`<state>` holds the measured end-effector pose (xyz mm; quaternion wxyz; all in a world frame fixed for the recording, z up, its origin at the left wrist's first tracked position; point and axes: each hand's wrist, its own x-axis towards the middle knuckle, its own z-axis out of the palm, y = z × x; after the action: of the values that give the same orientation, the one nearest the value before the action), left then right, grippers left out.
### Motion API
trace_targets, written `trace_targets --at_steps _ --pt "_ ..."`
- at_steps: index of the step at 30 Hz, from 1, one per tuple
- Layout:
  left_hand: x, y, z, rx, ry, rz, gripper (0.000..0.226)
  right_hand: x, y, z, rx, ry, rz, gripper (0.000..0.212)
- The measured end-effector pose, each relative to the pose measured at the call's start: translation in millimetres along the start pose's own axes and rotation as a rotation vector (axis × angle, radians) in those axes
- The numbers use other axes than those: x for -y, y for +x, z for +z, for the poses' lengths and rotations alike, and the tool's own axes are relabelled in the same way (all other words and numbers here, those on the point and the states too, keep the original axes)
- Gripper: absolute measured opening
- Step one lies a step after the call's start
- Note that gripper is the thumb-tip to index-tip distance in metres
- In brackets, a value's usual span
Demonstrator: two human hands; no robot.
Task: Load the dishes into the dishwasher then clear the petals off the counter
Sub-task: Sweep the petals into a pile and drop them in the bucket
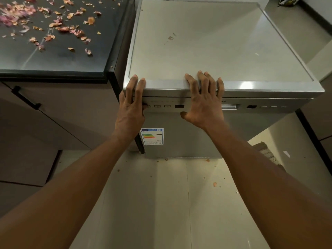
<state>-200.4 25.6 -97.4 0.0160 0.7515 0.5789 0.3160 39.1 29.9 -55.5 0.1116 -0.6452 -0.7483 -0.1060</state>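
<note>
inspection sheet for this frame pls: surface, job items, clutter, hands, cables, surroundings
Surface: black counter, left of the dishwasher.
Job's things: dishwasher door closed; petals scattered on the counter; dishes not seen.
Clutter: petal bits on the floor; small marks on the dishwasher top.
Hands: left hand and right hand rest, fingers straight, over the dishwasher's front top edge.
Cables: nothing seen.
Surroundings: cabinet handle; energy label on the door.

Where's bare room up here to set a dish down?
The dishwasher top beyond both hands, left hand and right hand, is mostly bare. The black counter is bare only near its front edge; petals crowd the rest.
</note>
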Motion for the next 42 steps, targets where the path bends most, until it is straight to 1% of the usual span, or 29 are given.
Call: trace_targets --at_steps 6,10,14,17,20,25,28,31,34,37,42 --pt "-13.5 -2.1 4.0 -0.024 0.048 -0.074 0.092 1.1 -0.2 1.3 -0.005 -0.005 0.001 0.119" --pt "-16.3 -1.4 8.6 -0.042 0.088 -0.099 0.091 0.6 -0.1 3.7 -0.038 -0.005 0.006 0.118" --pt "-12.0 -2.2 8.0 -0.045 0.130 -0.055 0.088 0.8 -1.1 5.6 -0.050 -0.001 0.005 0.118" --pt "-9.7 -1.3 6.2 -0.045 0.157 -0.030 0.091 -0.2 0.3 4.5 -0.032 -0.004 0.007 0.123" --pt "-9.1 -1.7 3.9 -0.027 0.287 -0.031 0.096 -1.0 0.6 1.8 0.006 -0.007 0.002 0.127" --pt "1.1 -2.0 -6.0 -0.002 0.413 0.066 0.084 0.3 0.5 0.5 0.009 -0.004 0.001 0.128" --pt "0.7 0.1 -8.8 0.020 0.499 0.089 0.084 0.8 0.7 1.6 0.004 -0.011 0.005 0.127" --pt "-6.9 1.6 -4.9 0.005 0.482 0.074 0.094 0.1 0.7 2.2 -0.004 -0.010 0.004 0.125" --pt "-14.9 4.0 -0.1 -0.004 0.444 0.022 0.101 0.1 0.6 1.9 0.007 -0.001 0.004 0.125" --pt "-17.2 5.7 2.8 -0.009 0.448 0.010 0.100 -0.1 0.7 2.6 0.004 0.007 0.006 0.126" --pt "-10.8 5.5 4.8 -0.038 0.483 0.052 0.094 -0.6 0.8 3.8 -0.001 0.017 0.002 0.125"
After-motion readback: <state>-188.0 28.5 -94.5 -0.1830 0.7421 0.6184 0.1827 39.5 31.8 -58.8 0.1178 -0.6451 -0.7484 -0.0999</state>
